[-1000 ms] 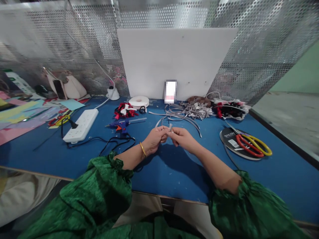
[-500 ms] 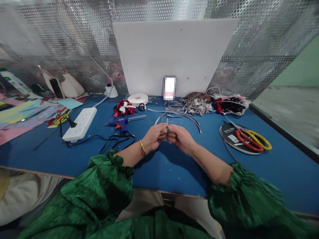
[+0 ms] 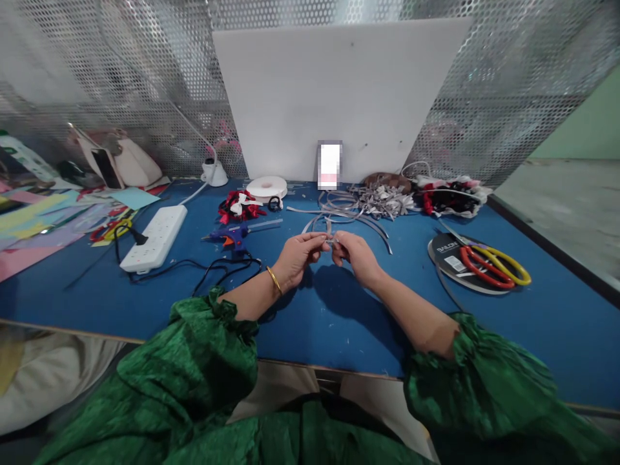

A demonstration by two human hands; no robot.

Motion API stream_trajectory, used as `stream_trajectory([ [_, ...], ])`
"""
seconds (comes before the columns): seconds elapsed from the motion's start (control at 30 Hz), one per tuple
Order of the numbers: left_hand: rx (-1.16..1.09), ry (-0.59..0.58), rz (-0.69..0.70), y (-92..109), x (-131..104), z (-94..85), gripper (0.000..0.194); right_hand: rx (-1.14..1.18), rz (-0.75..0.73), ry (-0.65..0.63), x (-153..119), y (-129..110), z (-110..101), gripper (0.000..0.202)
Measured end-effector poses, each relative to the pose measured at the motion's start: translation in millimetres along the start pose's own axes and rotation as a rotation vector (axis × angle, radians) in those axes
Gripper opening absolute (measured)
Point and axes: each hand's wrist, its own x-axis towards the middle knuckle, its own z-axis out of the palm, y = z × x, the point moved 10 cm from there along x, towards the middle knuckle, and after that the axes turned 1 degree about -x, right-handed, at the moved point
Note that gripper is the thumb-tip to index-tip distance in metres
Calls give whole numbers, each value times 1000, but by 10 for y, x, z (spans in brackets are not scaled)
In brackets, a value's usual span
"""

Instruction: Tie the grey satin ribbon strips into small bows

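Observation:
Between my two hands, above the blue table, is a small piece of grey ribbon, partly covered by my fingers. My left hand, with a gold bangle at the wrist, pinches it from the left. From the right, my right hand pinches the same ribbon with thumb and forefinger. Just behind the hands lie long loose grey ribbon strips. A heap of small grey ribbon bows sits beyond them to the right.
Left of my hands lie a blue glue gun, its black cable and a white power strip. A white ribbon roll and red-black bows stand behind. Red-yellow scissors rest on a black spool. A phone leans against the white board.
My fingertips have moved slightly apart, and more of the grey ribbon shows between them. The right hand has shifted a little to the right. The view has tilted slightly.

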Motion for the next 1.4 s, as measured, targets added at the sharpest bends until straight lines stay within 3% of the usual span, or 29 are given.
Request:
stream_trajectory([
  [0.1,148,15,162,149,-14,-2,25,-119,-31,-1,9,5,-25,42],
  [0.2,230,-14,231,209,-39,54,29,-203,-27,-43,8,32,7,43],
  [0.53,203,-48,210,196,-85,131,35,-322,-64,-108,-18,-37,89,48],
  [0.7,112,-39,133,145,-54,104,43,-316,-42,3,-8,-36,-10,46],
  [0.9,154,1,102,86,-40,52,29,-396,-42,90,7,8,-107,40],
  [1.07,322,102,235,221,-97,15,19,-433,-85,111,13,18,-118,40],
  [1.2,262,132,249,220,-124,27,18,-265,-16,104,3,59,-59,38],
  [1.4,-46,67,97,43,-105,88,17,271,177,109,-52,157,92,34],
])
